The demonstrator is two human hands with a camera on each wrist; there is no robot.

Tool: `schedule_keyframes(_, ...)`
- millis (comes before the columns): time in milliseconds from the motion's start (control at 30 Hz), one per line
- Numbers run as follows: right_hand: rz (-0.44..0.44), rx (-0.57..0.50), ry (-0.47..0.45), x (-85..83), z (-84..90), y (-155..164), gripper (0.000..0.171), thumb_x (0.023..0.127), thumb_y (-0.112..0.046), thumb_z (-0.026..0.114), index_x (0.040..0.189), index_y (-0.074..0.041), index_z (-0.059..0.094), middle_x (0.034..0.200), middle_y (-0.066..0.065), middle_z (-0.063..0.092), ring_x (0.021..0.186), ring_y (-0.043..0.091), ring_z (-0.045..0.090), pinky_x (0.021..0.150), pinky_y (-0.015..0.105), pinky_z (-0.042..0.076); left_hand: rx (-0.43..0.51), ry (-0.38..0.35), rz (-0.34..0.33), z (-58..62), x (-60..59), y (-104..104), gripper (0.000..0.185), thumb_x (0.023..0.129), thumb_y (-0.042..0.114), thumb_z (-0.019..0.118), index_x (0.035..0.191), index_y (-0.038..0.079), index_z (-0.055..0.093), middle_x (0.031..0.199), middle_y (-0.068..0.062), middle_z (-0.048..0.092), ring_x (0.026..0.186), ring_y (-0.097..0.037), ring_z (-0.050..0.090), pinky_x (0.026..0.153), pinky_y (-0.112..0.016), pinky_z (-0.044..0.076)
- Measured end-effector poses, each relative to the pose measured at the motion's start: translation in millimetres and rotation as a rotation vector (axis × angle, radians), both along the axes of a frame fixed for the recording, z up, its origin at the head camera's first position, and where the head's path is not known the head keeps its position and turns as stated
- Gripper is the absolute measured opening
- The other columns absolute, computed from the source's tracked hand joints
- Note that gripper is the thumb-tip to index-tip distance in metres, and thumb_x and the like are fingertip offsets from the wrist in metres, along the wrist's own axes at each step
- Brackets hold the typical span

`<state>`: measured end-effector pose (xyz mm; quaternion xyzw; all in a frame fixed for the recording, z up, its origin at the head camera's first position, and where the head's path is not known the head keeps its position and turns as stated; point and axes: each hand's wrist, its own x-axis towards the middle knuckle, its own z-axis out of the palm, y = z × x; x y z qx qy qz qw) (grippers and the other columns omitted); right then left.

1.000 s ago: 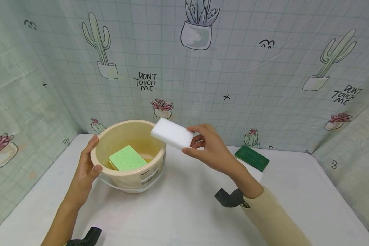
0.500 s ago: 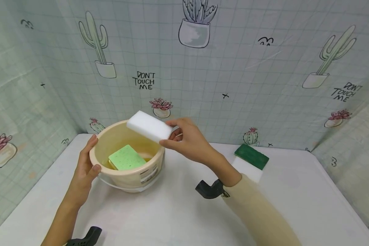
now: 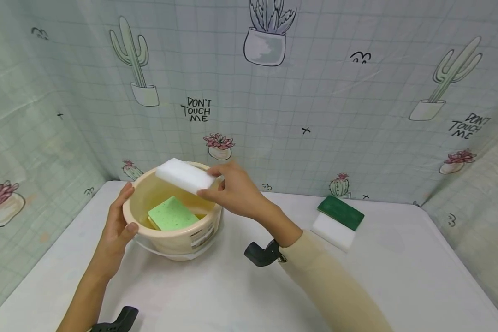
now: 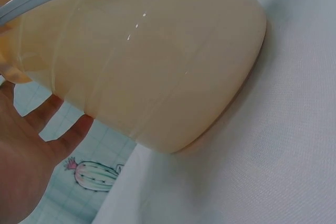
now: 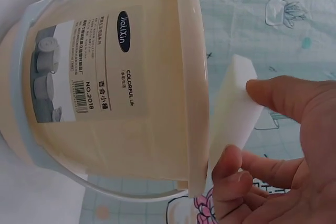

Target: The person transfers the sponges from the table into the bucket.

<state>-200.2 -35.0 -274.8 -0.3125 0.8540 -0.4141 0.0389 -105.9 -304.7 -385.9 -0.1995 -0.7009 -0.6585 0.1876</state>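
A white sponge block (image 3: pixel 184 175) is pinched between the thumb and fingers of my right hand (image 3: pixel 236 191), held tilted over the mouth of the cream bucket (image 3: pixel 170 240). In the right wrist view, the white sponge (image 5: pixel 236 103) stands beside the bucket rim. My left hand (image 3: pixel 115 233) grips the bucket's left side, thumb at the rim and fingers spread along the outer wall (image 4: pixel 157 72). Inside the bucket lies a light green sponge (image 3: pixel 173 213), with something yellow partly hidden under it.
On the white table (image 3: pixel 216 295), a dark green scouring pad (image 3: pixel 341 212) lies against another white block (image 3: pixel 334 231) to the right. The bucket's handle (image 3: pixel 166 253) hangs down in front. A cactus-print curtain (image 3: pixel 274 106) rises behind the table.
My right hand has carried the white sponge leftward, from the bucket's right rim to over its opening. The white block on the right is now uncovered by my arm. The left hand stays put.
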Motion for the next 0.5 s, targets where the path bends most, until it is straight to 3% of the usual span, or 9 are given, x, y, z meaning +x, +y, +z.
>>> schedule_keyframes(367,-0.039,0.123,0.006,-1.7,1.1,-9.9,0.045,0.085,-0.032,0.071,0.117,-0.001,0.062,0.097,0.004,0.063,0.078,0.015,0.057,0.061,0.022,0.049,-0.009,-0.001,0.003,0.5,1.8,0.6,0.064,0.098,0.009,0.051,0.153,0.011,0.017,0.159,-0.003,-0.001,0.144,-0.021,0.007,0.102,-0.014,0.030)
schedule_keyframes(500,-0.064,0.139,0.018,-1.8,1.4,-10.8,0.044,0.086,-0.034,0.070,0.117,-0.002,0.063,0.100,0.005,0.065,0.083,0.015,0.057,0.065,0.023,0.050,-0.010,-0.002,0.003,0.1,1.2,0.8,0.064,0.098,0.008,0.049,0.153,0.011,0.017,0.159,-0.003,-0.001,0.144,-0.021,0.007,0.102,-0.015,0.030)
